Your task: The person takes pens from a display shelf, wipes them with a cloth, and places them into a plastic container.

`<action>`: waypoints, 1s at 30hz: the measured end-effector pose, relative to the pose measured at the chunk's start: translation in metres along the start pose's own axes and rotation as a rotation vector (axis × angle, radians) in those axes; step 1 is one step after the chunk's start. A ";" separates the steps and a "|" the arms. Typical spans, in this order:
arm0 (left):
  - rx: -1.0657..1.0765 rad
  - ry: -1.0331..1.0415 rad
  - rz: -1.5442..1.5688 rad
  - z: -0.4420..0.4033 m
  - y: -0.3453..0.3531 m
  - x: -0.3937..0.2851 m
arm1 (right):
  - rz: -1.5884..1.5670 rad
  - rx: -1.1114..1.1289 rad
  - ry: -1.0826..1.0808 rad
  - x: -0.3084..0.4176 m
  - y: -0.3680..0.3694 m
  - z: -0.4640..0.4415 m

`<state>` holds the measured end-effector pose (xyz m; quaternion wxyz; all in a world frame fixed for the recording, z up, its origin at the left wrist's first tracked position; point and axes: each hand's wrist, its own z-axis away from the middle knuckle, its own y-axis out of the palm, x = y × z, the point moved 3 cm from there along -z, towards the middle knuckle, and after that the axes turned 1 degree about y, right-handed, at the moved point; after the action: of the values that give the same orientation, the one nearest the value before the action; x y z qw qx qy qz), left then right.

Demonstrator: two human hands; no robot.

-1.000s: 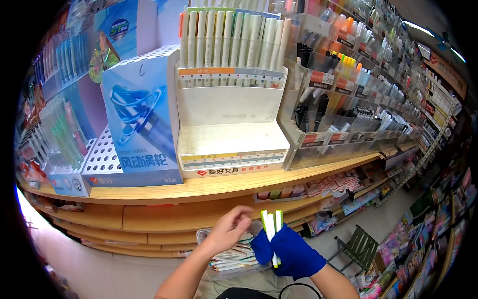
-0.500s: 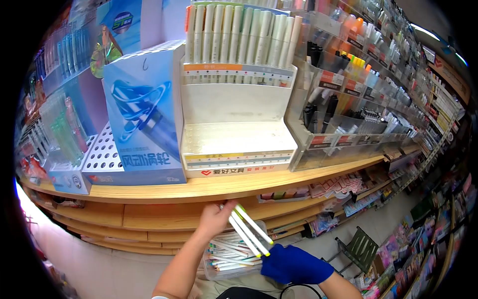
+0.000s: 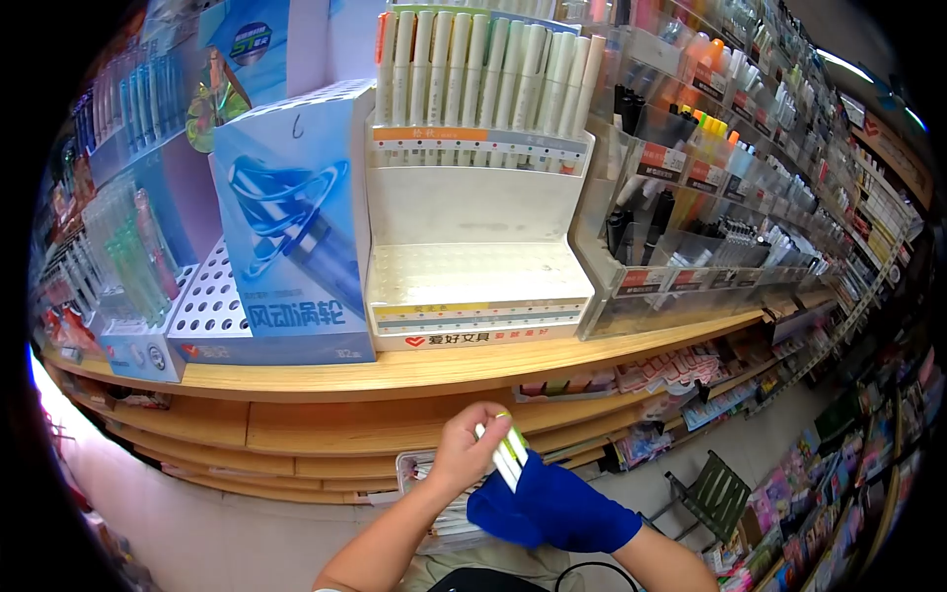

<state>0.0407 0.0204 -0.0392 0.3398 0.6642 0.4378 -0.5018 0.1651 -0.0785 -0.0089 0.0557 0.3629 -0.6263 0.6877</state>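
Note:
My left hand [image 3: 467, 451], bare, is closed around a few slim white markers [image 3: 507, 462] with yellow-green ends, held tilted in front of the shelves. A blue cloth [image 3: 552, 503] covers my right hand and wraps the lower ends of these markers; the fingers beneath it are hidden, and only my right wrist [image 3: 656, 560] shows bare. Below both hands, a clear plastic box [image 3: 406, 472] holds several more white markers, partly hidden by the cloth and my left arm. A white display stand [image 3: 473, 212] on the shelf has a row of pale markers [image 3: 483, 74] in its upper tier.
The wooden shelf edge [image 3: 444, 373] runs across ahead of me. A blue pen display box [image 3: 291, 227] stands left of the white stand, clear acrylic pen racks [image 3: 681, 197] to its right. A dark folding stool [image 3: 712, 498] is on the floor at the lower right.
My left hand has moved right and slightly down with the markers. The blue cloth has come up and left from their tips and now encloses their lower ends.

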 end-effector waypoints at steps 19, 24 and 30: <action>0.174 -0.430 0.840 0.027 0.015 0.009 | 0.170 -0.094 0.127 0.005 -0.028 0.018; 0.426 -0.512 0.843 0.054 0.048 0.011 | 0.147 -0.488 0.112 0.013 -0.059 -0.001; 0.531 -0.594 0.746 0.074 0.056 0.030 | 0.015 -0.327 0.035 -0.010 -0.046 -0.002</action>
<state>0.0682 -0.0595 -0.0869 0.4243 0.6671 -0.0842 -0.6065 0.1959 -0.0637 0.0236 0.1198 0.3325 -0.7315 0.5832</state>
